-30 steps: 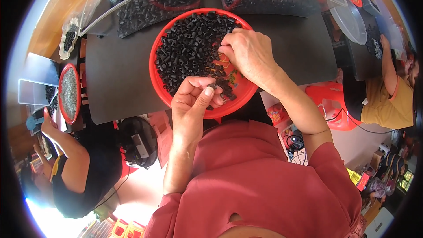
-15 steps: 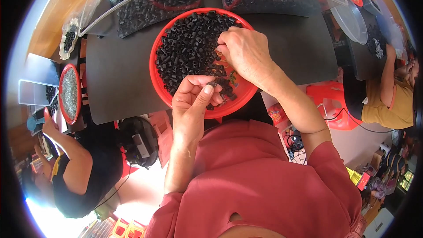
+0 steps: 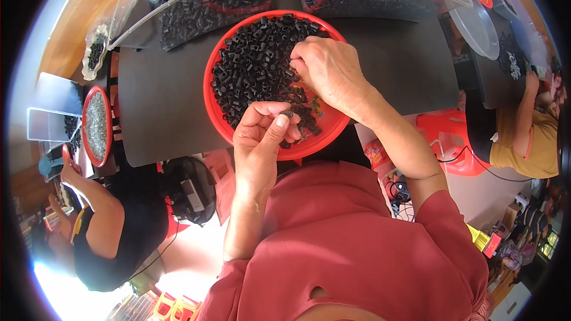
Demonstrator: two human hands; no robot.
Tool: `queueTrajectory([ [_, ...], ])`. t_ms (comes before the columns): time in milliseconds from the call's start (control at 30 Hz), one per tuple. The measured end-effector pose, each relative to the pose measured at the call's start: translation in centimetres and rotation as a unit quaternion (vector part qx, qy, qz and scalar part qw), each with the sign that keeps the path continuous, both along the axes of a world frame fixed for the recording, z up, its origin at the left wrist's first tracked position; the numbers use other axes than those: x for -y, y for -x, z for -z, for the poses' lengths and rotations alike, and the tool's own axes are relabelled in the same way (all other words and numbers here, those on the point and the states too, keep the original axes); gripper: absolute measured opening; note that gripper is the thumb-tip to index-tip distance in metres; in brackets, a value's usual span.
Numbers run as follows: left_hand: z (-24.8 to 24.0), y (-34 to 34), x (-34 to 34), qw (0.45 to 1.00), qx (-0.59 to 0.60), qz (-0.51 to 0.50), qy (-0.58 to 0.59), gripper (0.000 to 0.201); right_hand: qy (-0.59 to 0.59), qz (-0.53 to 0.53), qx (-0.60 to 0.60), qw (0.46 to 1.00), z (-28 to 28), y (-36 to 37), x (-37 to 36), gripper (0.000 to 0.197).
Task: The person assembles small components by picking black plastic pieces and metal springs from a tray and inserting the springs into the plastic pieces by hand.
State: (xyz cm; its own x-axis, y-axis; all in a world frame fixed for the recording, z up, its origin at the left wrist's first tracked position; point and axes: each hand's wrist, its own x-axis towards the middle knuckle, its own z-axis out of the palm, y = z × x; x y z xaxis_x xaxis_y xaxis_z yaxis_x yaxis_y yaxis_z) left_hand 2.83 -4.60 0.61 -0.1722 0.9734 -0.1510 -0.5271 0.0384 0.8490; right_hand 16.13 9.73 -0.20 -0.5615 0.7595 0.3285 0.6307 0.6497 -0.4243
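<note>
A round red tray (image 3: pixel 209 98) in front of me holds a heap of small black plastic parts (image 3: pixel 253 59), short and hollow. Over its near edge, my left hand (image 3: pixel 260 134) pinches one small black plastic part (image 3: pixel 286 115) between thumb and forefinger. More of these parts lie just below and beside those fingertips. My right hand (image 3: pixel 330 71) is over the tray's right side, thumb and forefinger pressed together at the edge of the heap. Whatever sits between them is hidden behind the hand.
Two clear bins (image 3: pixel 220 6) of black parts stand behind the tray on the dark table (image 3: pixel 160 101). At left is a red dish (image 3: pixel 97 160) of small clear or silvery pieces. Co-workers sit to the left (image 3: pixel 113 226) and right (image 3: pixel 517 137); a red stool (image 3: pixel 443 137) stands at right.
Both hands keep nearly the same place and pinch. The right hand has shifted very slightly left over the tray. The whole view has moved a little.
</note>
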Motion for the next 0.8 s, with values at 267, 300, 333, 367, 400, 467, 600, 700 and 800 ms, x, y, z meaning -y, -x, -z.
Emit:
queueTrajectory([
  [267, -0.1, -0.2, -0.2, 0.999, -0.002, -0.033, 0.016, 0.011, 0.266, -0.108, -0.172, 0.942, -4.2, -3.2, 2.6, 0.009],
  [300, -0.2, -0.3, -0.2, 0.999, -0.013, -0.038, 0.022, 0.011, 0.285, -0.117, -0.175, 0.935, -4.7, -3.6, 3.0, 0.008],
  [333, -0.2, -0.4, -0.2, 0.999, -0.031, -0.034, 0.017, 0.011, 0.299, -0.134, -0.19, 0.925, -5.1, -3.8, 3.3, 0.009],
  [367, -0.3, -0.6, -0.2, 0.998, -0.046, -0.031, 0.013, 0.011, 0.284, -0.139, -0.179, 0.932, -5.4, -4.0, 3.5, 0.009],
  [400, -0.4, -0.7, -0.2, 0.998, -0.062, -0.029, 0.008, 0.012, 0.267, -0.149, -0.183, 0.934, -5.4, -3.9, 3.5, 0.009],
  [467, -0.4, -0.8, -0.3, 0.996, -0.085, -0.03, 0.003, 0.011, 0.247, -0.163, -0.177, 0.939, -5.4, -3.8, 3.6, 0.009],
  [600, -0.7, -1.0, -0.1, 0.991, -0.126, -0.046, -0.003, 0.01, 0.264, -0.154, -0.214, 0.928, -4.9, -3.9, 3.6, 0.012],
  [700, -0.8, -0.9, -0.1, 0.991, -0.129, -0.041, -0.015, 0.01, 0.375, -0.148, -0.263, 0.877, -4.6, -3.6, 3.6, 0.011],
  [800, -0.8, -0.8, -0.2, 0.991, -0.121, -0.047, -0.016, 0.01, 0.427, -0.132, -0.311, 0.839, -4.5, -3.6, 3.5, 0.008],
])
